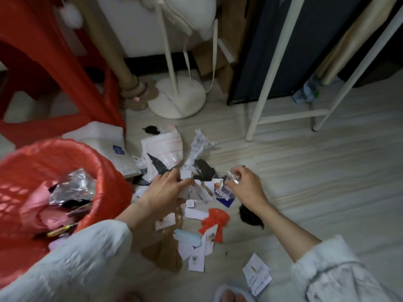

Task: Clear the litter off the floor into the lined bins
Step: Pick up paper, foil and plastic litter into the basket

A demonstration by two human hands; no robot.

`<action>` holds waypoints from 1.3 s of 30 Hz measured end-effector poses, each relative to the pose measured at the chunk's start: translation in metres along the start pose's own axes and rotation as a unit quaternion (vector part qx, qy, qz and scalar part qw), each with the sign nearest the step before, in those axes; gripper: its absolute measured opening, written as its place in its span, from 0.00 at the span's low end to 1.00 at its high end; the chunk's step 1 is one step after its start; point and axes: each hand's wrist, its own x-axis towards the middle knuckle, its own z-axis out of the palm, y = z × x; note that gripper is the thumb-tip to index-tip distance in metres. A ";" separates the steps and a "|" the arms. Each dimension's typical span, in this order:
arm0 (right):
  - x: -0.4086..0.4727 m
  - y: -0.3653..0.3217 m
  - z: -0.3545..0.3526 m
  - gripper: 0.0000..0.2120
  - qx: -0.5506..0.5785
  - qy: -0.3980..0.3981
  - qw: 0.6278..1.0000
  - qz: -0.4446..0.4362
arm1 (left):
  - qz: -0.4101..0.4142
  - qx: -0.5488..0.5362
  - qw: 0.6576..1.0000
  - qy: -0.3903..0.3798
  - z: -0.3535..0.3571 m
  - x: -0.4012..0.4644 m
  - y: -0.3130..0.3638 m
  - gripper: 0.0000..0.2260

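Note:
Litter lies scattered on the pale floor: white paper scraps [195, 212], a white mailer bag [162, 149], shredded white plastic [200, 144], a red plastic scrap [214, 221], black bits and a pale blue case [187, 235]. My left hand [162, 189] pinches a bunch of white paper pieces [196, 190] in the middle of the pile. To its right, my right hand [245, 185] pinches a clear plastic wrapper [233, 177] above a blue and white packet [223, 196]. A red-lined basket bin [102, 171] stands at the left, holding foil and pink wrappers.
A red plastic stool [43, 62] stands behind the bin. A white round lamp base [176, 99], a cardboard post [130, 83] and a white rack's legs [259, 110] line the far side. More paper tags [257, 273] lie near my slippered foot [231, 295].

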 end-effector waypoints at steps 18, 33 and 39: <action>-0.060 -0.270 0.041 0.18 0.070 -0.105 0.987 -0.101 | -0.357 -0.076 0.920 0.141 -0.077 -0.215 -0.136 0.22; -0.077 -0.272 0.088 0.19 0.012 -0.246 0.960 -0.136 | -0.344 -0.220 0.908 0.097 -0.036 -0.206 -0.142 0.18; -0.081 -0.239 0.012 0.14 -0.040 -0.268 0.954 -0.127 | -0.194 -0.163 0.964 0.077 -0.095 -0.169 -0.093 0.14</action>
